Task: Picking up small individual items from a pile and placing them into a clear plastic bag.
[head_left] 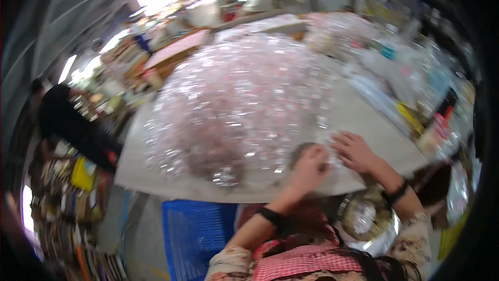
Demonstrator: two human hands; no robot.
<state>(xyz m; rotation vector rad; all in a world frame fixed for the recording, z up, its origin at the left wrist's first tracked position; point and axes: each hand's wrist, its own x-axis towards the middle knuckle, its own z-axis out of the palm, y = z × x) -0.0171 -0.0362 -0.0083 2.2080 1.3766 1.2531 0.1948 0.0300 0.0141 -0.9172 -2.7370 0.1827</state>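
A broad heap of small, shiny, clear plastic pieces with a pinkish tint [234,94] covers much of the pale table [358,117]. At its near right edge, my left hand [310,171] is closed, fingers curled down; what they hold, if anything, is hidden. A dark, roundish patch or object [300,152] shows just beyond that hand, too blurred to name. Close by on the right, my right hand [356,152] lies low over the tabletop with its fingers apart. Some clear plastic glints between the two hands. Both wrists wear black bands.
Below the table's front edge stand a blue plastic crate [195,239] and, at my lap, a shiny round metal container [366,218] with clear plastic inside. Clear bags [395,73] crowd the right side. A person in dark clothes [70,115] bends at the far left.
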